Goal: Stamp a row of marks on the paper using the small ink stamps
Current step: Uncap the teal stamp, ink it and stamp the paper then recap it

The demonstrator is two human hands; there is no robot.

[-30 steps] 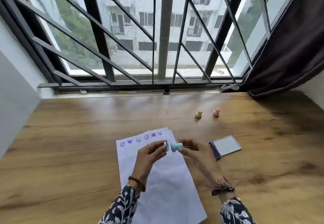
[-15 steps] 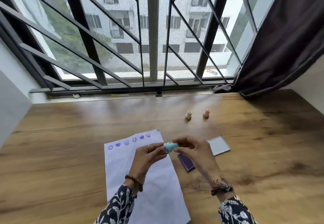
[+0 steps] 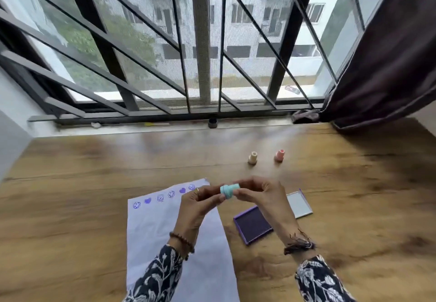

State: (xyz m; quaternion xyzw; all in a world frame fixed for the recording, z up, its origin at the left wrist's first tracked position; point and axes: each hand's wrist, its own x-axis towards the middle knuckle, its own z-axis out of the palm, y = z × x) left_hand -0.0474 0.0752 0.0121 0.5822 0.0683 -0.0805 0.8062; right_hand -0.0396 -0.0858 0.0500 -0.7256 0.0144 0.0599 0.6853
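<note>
A small teal stamp [image 3: 228,190] is held above the table between the fingertips of my left hand [image 3: 197,207] and my right hand [image 3: 264,199]. Under my left hand lies a white sheet of paper [image 3: 165,238] with a row of purple marks [image 3: 160,198], smileys and hearts, along its top edge. An open purple ink pad [image 3: 253,225] lies to the right of the paper, under my right wrist, with its lid [image 3: 299,203] folded back. Two more stamps stand farther back: a cream stamp [image 3: 252,158] and a pink stamp [image 3: 279,155].
The wooden table [image 3: 70,195] runs back to a window sill with a dark metal grille [image 3: 203,65]. A dark curtain [image 3: 382,65] hangs at the back right and drapes onto the table's corner. A small black knob [image 3: 212,123] sits on the sill.
The teal stamp's two parts, held apart a second ago, are now together. The view has shifted, and the ink pad's purple face now shows beside my right wrist.
</note>
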